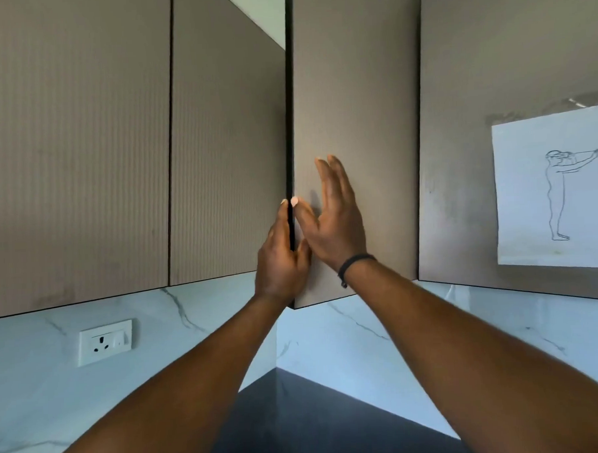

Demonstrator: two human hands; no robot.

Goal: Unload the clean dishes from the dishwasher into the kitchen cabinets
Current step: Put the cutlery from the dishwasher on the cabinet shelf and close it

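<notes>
The left hand (281,258) grips the left edge of the corner cabinet door (353,87), fingers curled behind it; the right hand (336,214) rests flat, fingers straight, on its front.

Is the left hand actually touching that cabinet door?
Touching. The head view shows the left hand holding the edge of the cabinet door, its fingers wrapped round it.
</notes>
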